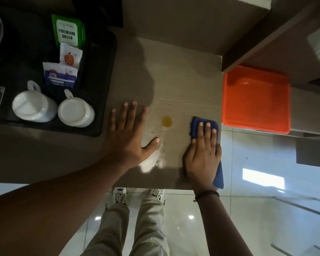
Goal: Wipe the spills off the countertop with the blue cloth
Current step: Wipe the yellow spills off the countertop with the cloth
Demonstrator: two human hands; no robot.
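A round yellow spill (166, 121) sits on the beige wood-grain countertop (183, 80), with a wet streak (160, 156) running from it toward the front edge. The blue cloth (198, 120) lies folded at the counter's right edge, right of the spill and apart from it. My right hand (203, 156) presses flat on the cloth, fingers together; part of the cloth hangs off the edge by my wrist. My left hand (129, 133) rests flat on the counter, fingers spread, left of the spill, thumb near the streak.
A black tray (103, 89) at the left holds two upturned white cups (33, 106) (76, 112) and tea sachets (68, 32). An orange bin (256, 98) stands just right of the counter. Glossy floor tiles and my legs show below the front edge.
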